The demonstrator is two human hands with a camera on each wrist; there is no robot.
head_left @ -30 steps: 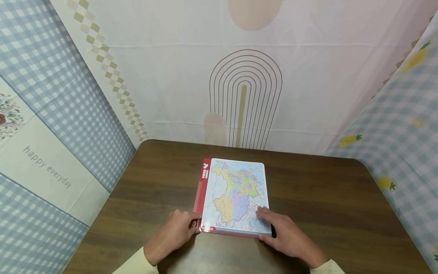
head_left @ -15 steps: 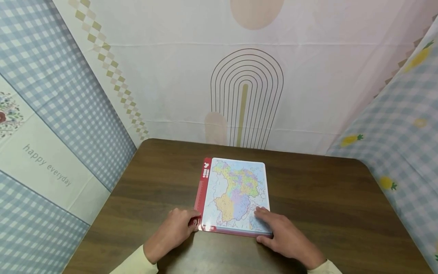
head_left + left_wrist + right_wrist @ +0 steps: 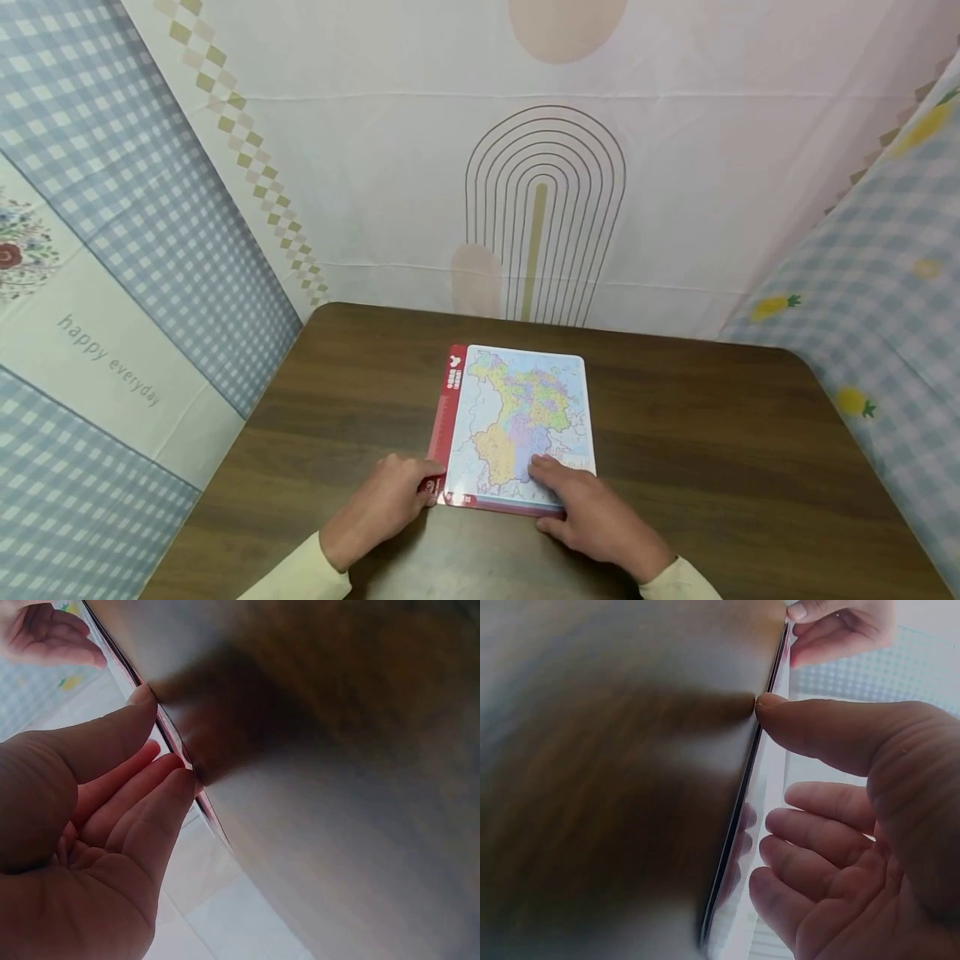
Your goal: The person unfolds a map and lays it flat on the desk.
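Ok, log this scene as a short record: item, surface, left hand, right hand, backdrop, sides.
Item: flat rectangular glossy map with a red left border
Surface: dark brown wood-grain table, under the map
Left hand: at the map's near-left corner
Right hand: fingers over the map's near-right part, thumb by its near edge
Backdrop: white cloth with a lined arch
Sides: blue-and-white checked cloths

Head view evenly and softly lit, pale sheen on near side of brown wood-grain worktop, small glint at corner of glossy red-edged rectangular map board, wide-angle stretch toward margins, wrist views dimmer, worktop blurred, soft shadows off fingers, blue-and-white checked cloth washed out.
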